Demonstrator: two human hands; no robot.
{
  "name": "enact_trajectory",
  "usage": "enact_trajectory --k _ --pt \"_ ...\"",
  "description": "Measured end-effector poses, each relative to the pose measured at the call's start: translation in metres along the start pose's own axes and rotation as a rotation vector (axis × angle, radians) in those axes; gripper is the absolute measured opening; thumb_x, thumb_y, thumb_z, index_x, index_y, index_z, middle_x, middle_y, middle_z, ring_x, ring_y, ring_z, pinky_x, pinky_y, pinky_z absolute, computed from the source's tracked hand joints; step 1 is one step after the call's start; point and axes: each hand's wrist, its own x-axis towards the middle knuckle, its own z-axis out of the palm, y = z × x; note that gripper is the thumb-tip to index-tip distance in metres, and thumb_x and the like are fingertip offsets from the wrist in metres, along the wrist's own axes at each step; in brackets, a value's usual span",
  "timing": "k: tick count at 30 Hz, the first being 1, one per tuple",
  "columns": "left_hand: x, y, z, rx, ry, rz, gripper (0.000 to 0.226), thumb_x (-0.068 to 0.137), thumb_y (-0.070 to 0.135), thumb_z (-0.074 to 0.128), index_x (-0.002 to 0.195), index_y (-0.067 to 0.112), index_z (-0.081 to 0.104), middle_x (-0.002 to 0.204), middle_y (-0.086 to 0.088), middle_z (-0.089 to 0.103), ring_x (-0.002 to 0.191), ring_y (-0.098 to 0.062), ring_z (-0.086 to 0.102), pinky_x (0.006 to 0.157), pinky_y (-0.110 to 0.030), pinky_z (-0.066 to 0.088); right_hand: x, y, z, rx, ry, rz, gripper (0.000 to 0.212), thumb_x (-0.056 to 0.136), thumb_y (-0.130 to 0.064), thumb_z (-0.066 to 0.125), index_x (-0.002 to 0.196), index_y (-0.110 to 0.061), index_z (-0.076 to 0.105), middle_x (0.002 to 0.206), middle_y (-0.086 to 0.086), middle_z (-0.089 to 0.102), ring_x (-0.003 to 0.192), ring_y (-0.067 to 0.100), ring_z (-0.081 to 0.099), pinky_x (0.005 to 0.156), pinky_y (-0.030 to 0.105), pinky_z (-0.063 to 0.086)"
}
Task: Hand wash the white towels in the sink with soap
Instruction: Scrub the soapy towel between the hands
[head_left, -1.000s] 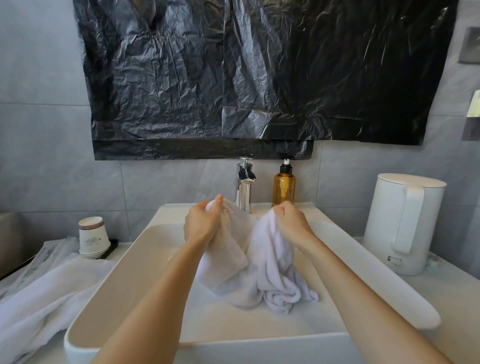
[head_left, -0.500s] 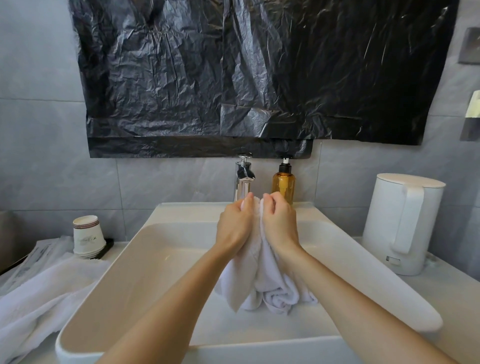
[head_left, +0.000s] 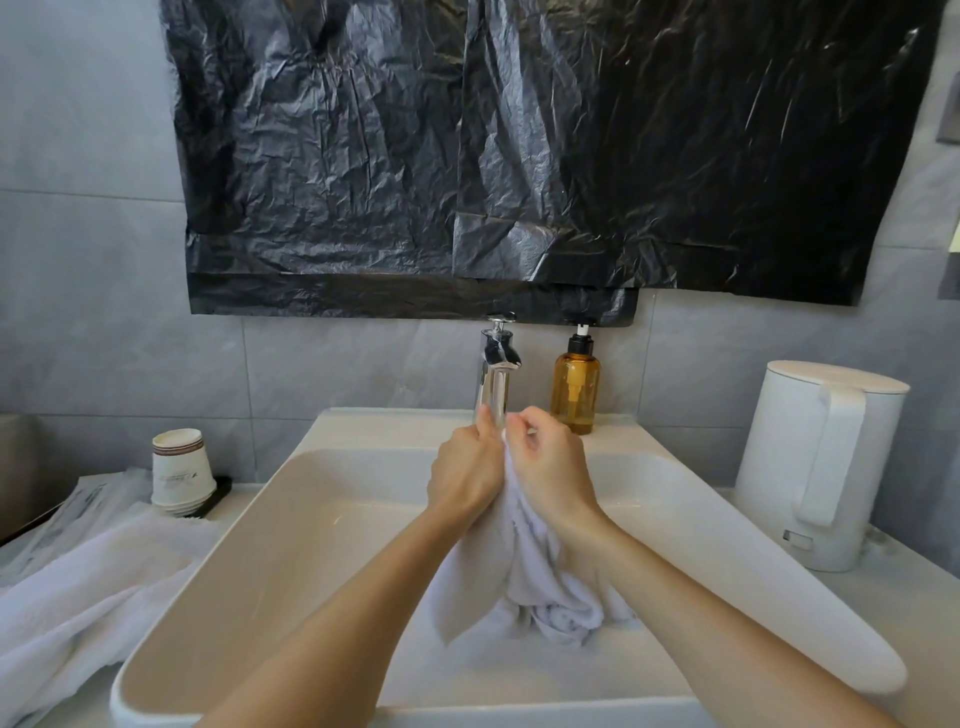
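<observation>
Big black plastic sheet (head_left: 519, 156) up on the wall, and under it the white sink (head_left: 291, 525) took most of my view, set on the desk (head_left: 930, 613). To my left a spare towel (head_left: 78, 597) lay heaped on the desk against the sink's outer edge, not yet washed by my reckoning. On my right stood the white kettle (head_left: 815, 467), well apart from the action.

Now the one that mattered: the towel (head_left: 519, 571) was inside the sink, bunched at its top and hanging down from my hands. Its long axis ran top to bottom, and its loose ends were crumpled on the sink floor on the side nearest me. So the cloth lay below both fists and slightly toward me.

My left hand (head_left: 465, 475) and right hand (head_left: 553, 475) were pressed side by side with fingers curled. Each gripped a fistful of the upper end with fabric sandwiched between them, and I judged that a rubbing grip. Neither hand was nearer; they shared the same bunch.

The amber soap bottle (head_left: 575, 389) stood on the back ledge just beyond my right hand, so that hand had the shorter reach if more soap was wanted. The tap (head_left: 496, 369) rose right behind my left thumb. I could make out no stream from it and no suds on the cloth. Smallest of all, a stack of paper cups (head_left: 182, 473) sat at far left.
</observation>
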Motion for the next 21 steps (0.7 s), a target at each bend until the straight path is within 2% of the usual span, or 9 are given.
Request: enact_trajectory --k 5,7,9,12,14,15,18,20,21 --pt "-0.005 0.008 0.0 -0.065 -0.092 0.132 0.055 0.102 0.046 0.032 0.083 0.004 0.062 0.089 -0.011 0.069 0.088 -0.029 0.061 0.089 -0.042 0.048 0.017 0.005 -0.005 -0.03 0.142 0.157 0.039 0.101 -0.021 0.04 0.062 -0.018 0.039 0.061 -0.001 0.044 0.061 0.016 0.042 0.054 0.027 0.031" --pt "0.001 0.004 -0.003 -0.069 -0.071 0.09 0.051 0.097 0.052 0.033 0.083 0.015 0.067 0.095 -0.01 0.071 0.096 -0.03 0.063 0.09 -0.04 0.048 0.004 -0.001 0.001 -0.007 0.085 0.067 0.038 0.101 -0.022 0.042 0.063 -0.021 0.037 0.059 -0.004 0.044 0.059 0.013 0.041 0.057 0.032 0.03" --pt "0.005 0.0 -0.006 -0.092 -0.052 0.061 0.047 0.095 0.053 0.035 0.086 0.022 0.071 0.1 -0.008 0.072 0.101 -0.029 0.064 0.095 -0.042 0.049 -0.004 -0.005 0.007 0.01 0.004 0.003 0.04 0.1 -0.021 0.045 0.061 -0.021 0.035 0.055 -0.006 0.041 0.054 0.007 0.037 0.055 0.03 0.028" --pt "0.001 0.001 -0.004 -0.174 -0.104 0.078 0.048 0.097 0.051 0.037 0.101 0.02 0.073 0.102 -0.004 0.073 0.101 -0.024 0.065 0.097 -0.044 0.049 0.015 -0.001 0.0 0.029 0.101 0.093 0.041 0.1 -0.017 0.044 0.06 -0.015 0.035 0.055 -0.001 0.037 0.054 0.011 0.032 0.056 0.032 0.026" --pt "-0.003 0.005 -0.002 -0.203 -0.129 0.088 0.046 0.1 0.047 0.036 0.111 0.019 0.071 0.102 -0.001 0.073 0.1 -0.02 0.066 0.098 -0.045 0.049 0.017 0.001 -0.003 0.024 0.182 0.15 0.042 0.1 -0.016 0.042 0.059 -0.013 0.034 0.055 0.002 0.038 0.053 0.012 0.033 0.051 0.027 0.026" --pt "-0.004 0.005 -0.001 -0.207 -0.134 0.097 0.047 0.099 0.049 0.036 0.111 0.02 0.071 0.101 -0.001 0.073 0.099 -0.019 0.066 0.098 -0.045 0.049 0.013 0.0 -0.003 0.018 0.192 0.142 0.042 0.1 -0.017 0.042 0.059 -0.014 0.034 0.055 0.001 0.039 0.052 0.011 0.034 0.048 0.023 0.025" --pt "0.0 0.0 -0.001 -0.172 -0.097 0.061 0.055 0.088 0.058 0.033 0.09 0.019 0.071 0.096 -0.005 0.073 0.098 -0.025 0.066 0.095 -0.046 0.05 -0.003 -0.006 0.002 0.019 0.091 0.019 0.042 0.1 -0.021 0.046 0.059 -0.02 0.034 0.053 -0.006 0.04 0.05 0.007 0.04 0.049 0.022 0.028" --pt "0.0 -0.003 -0.003 -0.182 -0.094 0.027 0.059 0.084 0.061 0.033 0.091 0.018 0.072 0.097 -0.007 0.073 0.099 -0.027 0.066 0.094 -0.046 0.051 -0.001 -0.007 0.004 0.005 0.065 0.008 0.043 0.099 -0.02 0.048 0.058 -0.021 0.034 0.051 -0.006 0.038 0.049 0.006 0.037 0.05 0.026 0.026" --pt "0.0 -0.002 -0.003 -0.221 -0.124 0.03 0.06 0.086 0.061 0.035 0.095 0.014 0.072 0.099 -0.009 0.073 0.098 -0.028 0.067 0.093 -0.048 0.051 0.006 -0.005 0.002 -0.007 0.114 0.032 0.043 0.099 -0.019 0.047 0.058 -0.02 0.034 0.052 -0.006 0.038 0.049 0.007 0.036 0.051 0.028 0.025"
